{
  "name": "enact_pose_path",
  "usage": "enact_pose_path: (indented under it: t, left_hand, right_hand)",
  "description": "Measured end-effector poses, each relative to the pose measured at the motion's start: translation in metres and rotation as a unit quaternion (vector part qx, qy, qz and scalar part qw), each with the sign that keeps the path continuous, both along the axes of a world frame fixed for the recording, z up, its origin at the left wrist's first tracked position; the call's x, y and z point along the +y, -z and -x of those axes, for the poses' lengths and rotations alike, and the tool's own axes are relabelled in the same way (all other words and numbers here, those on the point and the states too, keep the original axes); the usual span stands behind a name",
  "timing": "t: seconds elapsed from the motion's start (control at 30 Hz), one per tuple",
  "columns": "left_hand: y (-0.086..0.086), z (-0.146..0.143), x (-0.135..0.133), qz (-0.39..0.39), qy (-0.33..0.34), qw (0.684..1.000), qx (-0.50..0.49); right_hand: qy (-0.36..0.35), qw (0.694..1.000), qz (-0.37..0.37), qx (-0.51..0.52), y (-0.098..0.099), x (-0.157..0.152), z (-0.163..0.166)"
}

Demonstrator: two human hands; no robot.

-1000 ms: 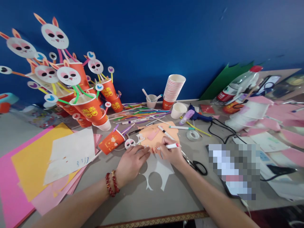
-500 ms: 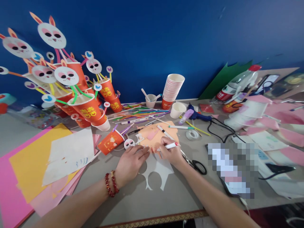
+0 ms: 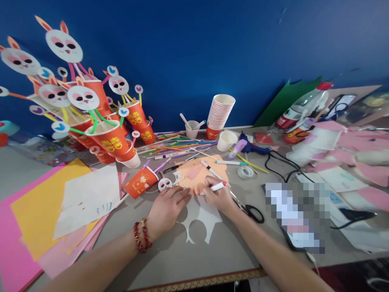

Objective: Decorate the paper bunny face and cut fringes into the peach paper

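Observation:
My right hand is closed around a white marker with a red cap, its tip down on an orange sheet of paper. My left hand, with a red bead bracelet on the wrist, lies flat with fingers spread on the edge of that sheet, holding it down. A white paper scrap with round cut-outs lies under both hands. A small paper rabbit face and a tipped red cup lie just left of my left hand.
Red cups with paper rabbit heads crowd the back left. Pink, yellow and white sheets lie at the left. A stack of paper cups, coloured straws, a glue gun, tape roll, scissors and cables surround the sheet.
Both hands stay in place; the marker has shifted only slightly on the orange sheet. The view has drifted a little.

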State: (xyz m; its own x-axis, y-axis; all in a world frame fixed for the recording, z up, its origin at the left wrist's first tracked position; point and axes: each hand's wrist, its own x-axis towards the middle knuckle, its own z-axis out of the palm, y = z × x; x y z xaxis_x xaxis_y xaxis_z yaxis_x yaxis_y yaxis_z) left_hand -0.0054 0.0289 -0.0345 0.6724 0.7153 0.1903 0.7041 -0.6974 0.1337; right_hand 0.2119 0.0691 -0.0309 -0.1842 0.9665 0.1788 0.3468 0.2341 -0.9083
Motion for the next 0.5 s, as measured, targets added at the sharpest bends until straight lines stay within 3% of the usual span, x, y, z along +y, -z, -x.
enact_pose_path:
  t: [0.23, 0.5]
  left_hand:
    - [-0.0003, 0.0000, -0.0001, 0.003, -0.005, 1.000, 0.001]
    - [-0.0013, 0.0000, -0.0004, 0.008, -0.006, 1.000, -0.006]
  right_hand:
    - [0.029, 0.999, 0.023, 0.037, 0.0042, 0.0019, -0.0008]
    - [0.040, 0.999, 0.008, -0.004, 0.0057, 0.0019, 0.0003]
